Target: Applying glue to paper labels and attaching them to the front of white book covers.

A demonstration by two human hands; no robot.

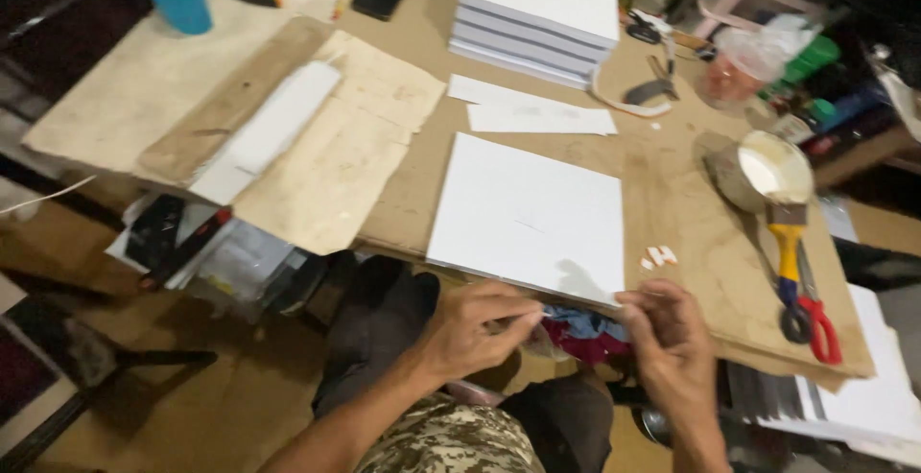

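A white square board [528,216] lies flat on the desk [691,243], its near edge running left to right just above both hands. The left hand [470,329] and right hand [672,339] have fingers pinched together at that edge; what they grip is too blurred to tell.
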